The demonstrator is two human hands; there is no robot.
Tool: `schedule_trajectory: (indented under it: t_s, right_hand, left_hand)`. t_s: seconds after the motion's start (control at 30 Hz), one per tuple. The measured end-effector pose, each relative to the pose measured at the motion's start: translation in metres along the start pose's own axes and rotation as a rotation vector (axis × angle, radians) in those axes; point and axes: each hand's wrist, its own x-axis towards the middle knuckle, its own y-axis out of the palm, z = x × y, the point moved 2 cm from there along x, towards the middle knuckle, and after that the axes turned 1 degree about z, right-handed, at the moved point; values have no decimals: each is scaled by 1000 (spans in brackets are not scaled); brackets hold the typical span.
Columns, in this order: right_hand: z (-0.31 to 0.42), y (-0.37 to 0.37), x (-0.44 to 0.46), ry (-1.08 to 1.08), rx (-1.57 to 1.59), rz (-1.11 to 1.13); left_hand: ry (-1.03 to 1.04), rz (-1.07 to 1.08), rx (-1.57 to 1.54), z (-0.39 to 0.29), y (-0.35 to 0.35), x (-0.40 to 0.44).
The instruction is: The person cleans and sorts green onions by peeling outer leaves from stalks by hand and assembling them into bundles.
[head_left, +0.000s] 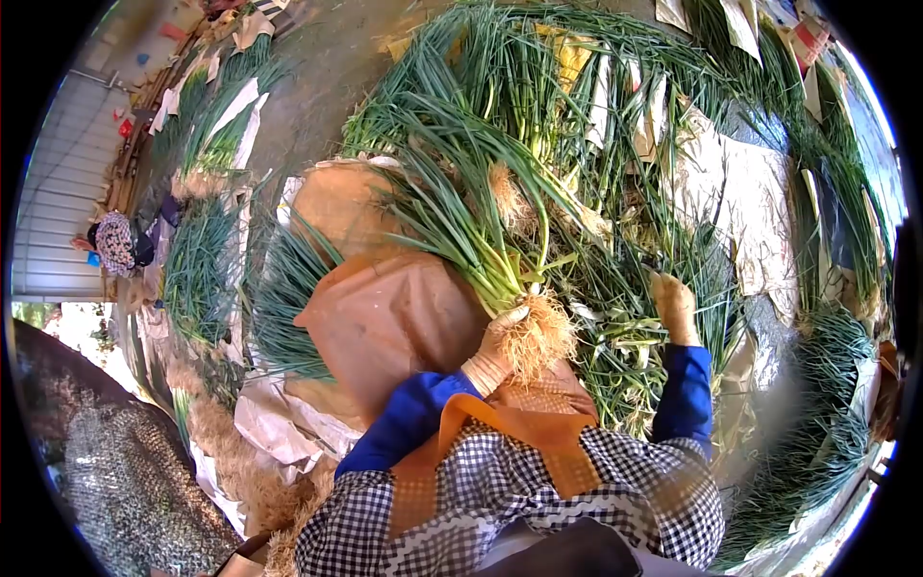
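My left hand (pixel 495 351) is closed around the lower stems of a bunch of green onions (pixel 495 274). Its pale, stringy roots hang over my fingers, and the leaves point up and to the left. Beneath the bunch, a brown plastic apron (pixel 394 317) covers my lap. My right hand (pixel 674 298) is held out over a heap of loose leaves and trimmings (pixel 625 356) on the right. Those fingers are curled, with something thin and dark at their tips that I cannot make out. More green onions (pixel 514 192) lie just beyond the held bunch.
Large piles of green onions (pixel 461 77) spread ahead, with others (pixel 812 442) along the right. Bundles on paper (pixel 202 269) line the left side. A crumpled pale sheet (pixel 735 202) lies at right. Another person (pixel 120 240) in a patterned hat is far left, near a corrugated wall (pixel 58 192).
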Motion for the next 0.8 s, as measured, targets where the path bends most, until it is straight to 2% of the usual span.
schedule_trajectory:
  t_s: [0.07,0.1,0.13,0.17,0.2,0.23,0.27,0.3,0.33,0.4,0.43,0.47,0.53,0.6,0.67,0.7,0.77,0.8]
  right_hand:
    - [2,-11,-3,214,-241,259]
    - [12,-1,0,58,-12,69]
    - [31,19,10,-6,230,41]
    - [67,28,22,-96,365,123]
    - [108,20,26,-208,685,198]
    - [139,25,30,-220,1087,299]
    - [155,33,36,-140,1241,455]
    - [172,39,39,-152,1406,457]
    - [184,54,44,-144,1442,497]
    - [184,75,35,-132,1038,426]
    - [181,72,26,-236,976,245]
    - [176,64,17,-425,565,-121]
    - [154,52,-1,-787,311,-25]
    - [132,59,-28,-832,535,1]
    - [126,23,-57,-956,-41,274]
    - [80,23,-58,-861,-109,253]
    - [51,11,-38,-442,-198,465]
    - [72,-1,-15,-114,-204,688]
  left_hand:
    - [-61,-45,60,1,5,-2]
    - [-11,-45,60,1,-1,0]
    - [-12,-47,61,1,4,0]
    - [-39,-51,78,2,15,-4]
    - [-63,-50,99,2,21,-5]
    - [-13,-97,160,1,23,-5]
    - [0,-100,164,2,20,-4]
    - [-1,-83,128,2,15,-4]
    - [-6,-62,92,1,15,-3]
    - [-11,-84,81,0,8,-3]
    - [11,-75,43,-1,-1,-3]
    - [31,-65,3,-2,-11,-1]
    - [-5,-53,-36,0,2,-6]
    - [24,-50,32,-1,8,-4]
    - [-13,4,-11,-5,9,-5]
    - [-7,-63,49,-7,8,-8]
    - [-9,-119,101,-7,13,-6]
    - [2,-70,123,-7,22,-6]
